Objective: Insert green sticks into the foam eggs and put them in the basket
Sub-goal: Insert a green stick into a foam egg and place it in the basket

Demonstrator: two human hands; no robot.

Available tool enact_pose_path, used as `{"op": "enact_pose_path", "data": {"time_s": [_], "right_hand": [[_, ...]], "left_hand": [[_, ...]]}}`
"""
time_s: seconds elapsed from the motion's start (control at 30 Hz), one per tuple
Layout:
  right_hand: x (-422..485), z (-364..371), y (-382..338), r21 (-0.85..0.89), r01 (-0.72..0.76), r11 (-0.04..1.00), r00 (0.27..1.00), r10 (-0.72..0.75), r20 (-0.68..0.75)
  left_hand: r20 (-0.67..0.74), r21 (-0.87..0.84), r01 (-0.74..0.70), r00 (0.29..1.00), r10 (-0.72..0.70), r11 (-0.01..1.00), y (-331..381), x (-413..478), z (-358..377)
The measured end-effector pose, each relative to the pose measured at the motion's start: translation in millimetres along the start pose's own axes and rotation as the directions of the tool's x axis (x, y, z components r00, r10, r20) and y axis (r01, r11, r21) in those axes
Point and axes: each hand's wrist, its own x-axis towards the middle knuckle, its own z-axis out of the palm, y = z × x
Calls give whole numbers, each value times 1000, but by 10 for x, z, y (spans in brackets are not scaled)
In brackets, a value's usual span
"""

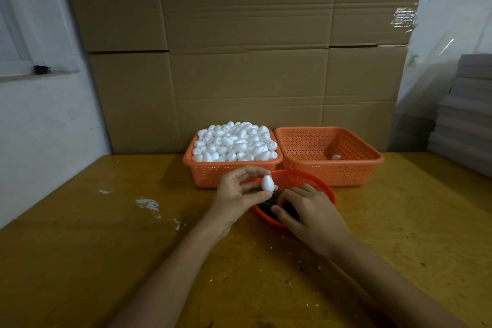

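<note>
The foam egg is pinched upright between thumb and fingers of the left hand, above the round red basket. The right hand reaches into the green sticks inside, fingers curled; whether they grip anything cannot be told. Behind on the worktop stand a full egg basket and a near-empty basket.

White foam egg upright above dark sticks in red bowl.

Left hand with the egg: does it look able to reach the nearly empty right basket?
Probably yes. The left hand holds the egg close to the basket, whose top is open; only the low rim of the red bowl lies between, and the right hand sits nearer the person.
</note>
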Motion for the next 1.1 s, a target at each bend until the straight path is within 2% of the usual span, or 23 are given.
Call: {"op": "enact_pose_path", "data": {"time_s": [0.73, 1.1], "right_hand": [[-7, 8, -19, -7, 44, 999, 999, -44, 2], [-9, 39, -9, 16, 51, 999, 998, -51, -43]], "left_hand": [[-13, 5, 24, 1000, -24, 1000, -36, 2, -5], [0, -4, 22, 1000, -22, 1000, 27, -35, 6]]}}
